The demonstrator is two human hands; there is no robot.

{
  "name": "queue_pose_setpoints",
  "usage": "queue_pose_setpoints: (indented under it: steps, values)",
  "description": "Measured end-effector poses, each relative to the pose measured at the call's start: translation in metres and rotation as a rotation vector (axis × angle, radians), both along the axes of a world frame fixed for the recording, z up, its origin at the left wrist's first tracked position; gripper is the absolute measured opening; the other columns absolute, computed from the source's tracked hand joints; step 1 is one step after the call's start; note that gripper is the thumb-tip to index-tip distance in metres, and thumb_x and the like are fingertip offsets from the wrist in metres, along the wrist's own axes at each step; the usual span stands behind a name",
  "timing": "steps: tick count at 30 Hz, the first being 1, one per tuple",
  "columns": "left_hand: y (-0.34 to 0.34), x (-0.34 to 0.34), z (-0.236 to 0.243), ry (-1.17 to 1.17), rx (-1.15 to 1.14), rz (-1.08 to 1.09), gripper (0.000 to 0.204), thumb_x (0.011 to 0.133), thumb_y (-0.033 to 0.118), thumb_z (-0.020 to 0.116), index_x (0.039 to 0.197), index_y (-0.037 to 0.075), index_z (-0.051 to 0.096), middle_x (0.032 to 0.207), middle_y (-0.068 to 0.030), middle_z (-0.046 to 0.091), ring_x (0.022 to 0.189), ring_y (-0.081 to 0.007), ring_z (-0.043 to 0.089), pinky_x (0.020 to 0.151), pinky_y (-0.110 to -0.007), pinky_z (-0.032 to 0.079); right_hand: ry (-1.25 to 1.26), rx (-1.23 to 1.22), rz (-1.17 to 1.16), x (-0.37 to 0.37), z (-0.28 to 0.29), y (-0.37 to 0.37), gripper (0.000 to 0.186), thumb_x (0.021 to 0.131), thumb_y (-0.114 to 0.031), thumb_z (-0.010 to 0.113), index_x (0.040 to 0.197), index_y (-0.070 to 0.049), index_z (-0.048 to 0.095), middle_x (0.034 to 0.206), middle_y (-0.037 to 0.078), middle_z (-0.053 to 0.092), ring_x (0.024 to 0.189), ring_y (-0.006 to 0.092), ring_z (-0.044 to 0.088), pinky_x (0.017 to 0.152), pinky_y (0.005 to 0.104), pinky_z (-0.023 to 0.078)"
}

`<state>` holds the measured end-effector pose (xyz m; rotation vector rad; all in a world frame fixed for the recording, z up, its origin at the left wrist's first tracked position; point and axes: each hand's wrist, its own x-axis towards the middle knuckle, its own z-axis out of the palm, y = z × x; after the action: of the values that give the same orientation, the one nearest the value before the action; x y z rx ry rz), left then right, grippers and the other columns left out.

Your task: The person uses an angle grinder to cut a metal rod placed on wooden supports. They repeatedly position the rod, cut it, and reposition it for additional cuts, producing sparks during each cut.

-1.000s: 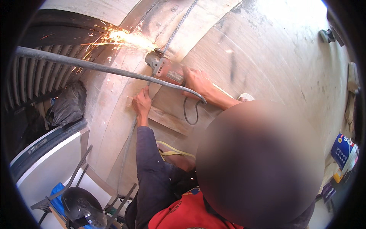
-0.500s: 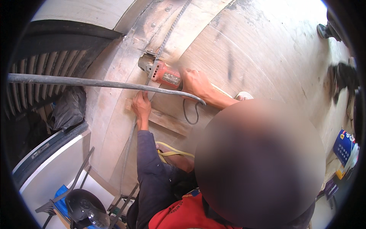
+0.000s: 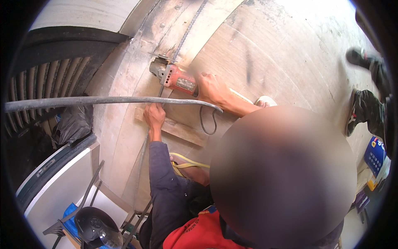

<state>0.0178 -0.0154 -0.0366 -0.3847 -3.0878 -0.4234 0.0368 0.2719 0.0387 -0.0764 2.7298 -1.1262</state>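
Note:
My right hand [image 3: 213, 88] is closed around the rear of a red angle grinder [image 3: 181, 79]. The grinder's metal head and disc lie against a ribbed steel bar [image 3: 188, 35] on the floor, which runs from the far edge toward me. Nearer, my left hand [image 3: 154, 117] pinches the bar where it passes over a wooden block [image 3: 180, 130]. The tips of its fingers are partly hidden by a thick dark cable [image 3: 99, 100] crossing the view. Where the disc meets the bar is too small to make out.
My sandalled foot [image 3: 188, 168] is close to the block. Another person's legs [image 3: 369, 108] stand at the right, near a blue box [image 3: 374, 155]. At the left are a dark slatted panel [image 3: 45, 83] and a black plastic bag [image 3: 76, 122]; a black helmet [image 3: 93, 224] lies lower left.
Another person's legs have come further into view at the right. The thick cable has dropped lower, now across my left fingertips. Both hands and the grinder stay almost in place.

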Motion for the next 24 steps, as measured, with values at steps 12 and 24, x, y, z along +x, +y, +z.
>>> queue_pose_setpoints:
  steps: [12, 24]
  values:
    - [0.006, 0.000, 0.004, 0.049, 0.037, -0.014, 0.037, 0.096, 0.032, 0.049, 0.081, 0.002, 0.064, 0.064, -0.0245, 0.059, 0.061, -0.0463, 0.057, 0.054, -0.054, 0.041, 0.040, 0.028, -0.012, -0.002, -0.008, -0.003, 0.044, 0.067, -0.022, 0.073, 0.097, 0.004, 0.053, 0.082, 0.025, 0.064, 0.074, 0.0412, 0.065, 0.064, 0.0464, 0.053]
    - [0.003, 0.000, 0.000, 0.044, 0.029, 0.017, 0.043, 0.096, 0.038, 0.049, 0.073, 0.004, 0.061, 0.061, -0.0220, 0.059, 0.059, -0.0449, 0.057, 0.052, -0.052, 0.040, 0.067, -0.004, -0.016, -0.001, -0.008, 0.000, 0.042, 0.065, -0.009, 0.071, 0.102, 0.002, 0.054, 0.080, 0.025, 0.063, 0.074, 0.0422, 0.064, 0.062, 0.0473, 0.051]
